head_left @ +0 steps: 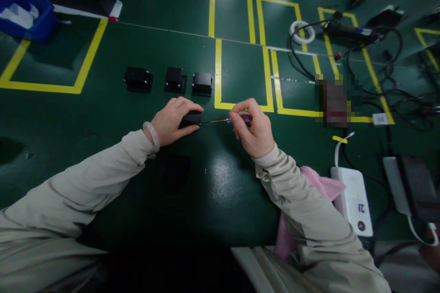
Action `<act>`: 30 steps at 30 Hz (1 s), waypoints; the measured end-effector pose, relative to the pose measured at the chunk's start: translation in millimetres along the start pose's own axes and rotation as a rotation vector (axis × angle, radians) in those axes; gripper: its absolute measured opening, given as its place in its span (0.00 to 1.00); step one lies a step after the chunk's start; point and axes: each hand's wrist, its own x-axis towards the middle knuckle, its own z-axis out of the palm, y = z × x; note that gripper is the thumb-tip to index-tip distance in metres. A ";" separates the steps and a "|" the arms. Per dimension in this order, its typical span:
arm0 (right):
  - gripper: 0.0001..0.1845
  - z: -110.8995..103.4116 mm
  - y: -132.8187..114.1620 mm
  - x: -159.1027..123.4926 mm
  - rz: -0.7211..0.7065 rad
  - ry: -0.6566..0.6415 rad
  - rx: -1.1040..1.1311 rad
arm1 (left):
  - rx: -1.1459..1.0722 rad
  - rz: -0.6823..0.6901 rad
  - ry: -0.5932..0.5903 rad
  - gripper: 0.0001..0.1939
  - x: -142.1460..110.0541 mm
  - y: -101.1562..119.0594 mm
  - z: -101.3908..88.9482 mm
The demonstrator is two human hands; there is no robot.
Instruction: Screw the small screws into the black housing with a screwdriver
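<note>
Since the black block clamped between my left fingers looks light, stiff and perhaps slick, I'd hold its opposite sides, my right fingers closed around the screwdriver.

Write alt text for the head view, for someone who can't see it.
A left hand holds a black block on a green surface while the right hand points a screwdriver at the block's right end. Three similar blocks sit in a row just beyond. Yellow tape marks rectangles farther back; cables clutter the right.
</note>
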 end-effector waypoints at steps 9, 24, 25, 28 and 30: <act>0.13 -0.7 0.2 0.7 0.016 -0.016 0.018 | -0.009 -0.016 -0.011 0.20 -0.3 0.6 0.2; 0.13 -0.8 -2.4 1.1 0.055 -0.006 0.016 | 0.005 -0.016 -0.009 0.20 -0.5 -0.4 0.2; 0.15 -1.1 -3.3 1.4 0.057 -0.008 0.009 | 0.005 -0.019 -0.011 0.20 -0.5 -0.2 0.1; 0.17 -1.2 -3.2 1.2 0.062 -0.022 0.008 | -0.001 -0.021 -0.013 0.20 -0.4 0.4 -0.3; 0.13 -0.4 -1.0 0.4 0.050 -0.022 0.029 | -0.007 -0.026 -0.015 0.20 -0.1 0.4 -0.4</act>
